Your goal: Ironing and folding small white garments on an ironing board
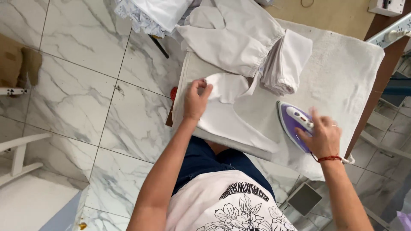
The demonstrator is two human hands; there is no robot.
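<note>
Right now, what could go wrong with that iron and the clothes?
The right hand grips the purple iron flat on the white board cover; if it sits there, it might scorch. The left hand pinches the white cloth not far from the iron's path, so fingers could get burned. The folded pile might get bumped.

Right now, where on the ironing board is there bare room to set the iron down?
The towel cover is bare right of the folded stack, above the iron under the right hand. The left side is crowded: white garment pinched by the left hand, loose clothes above.
</note>
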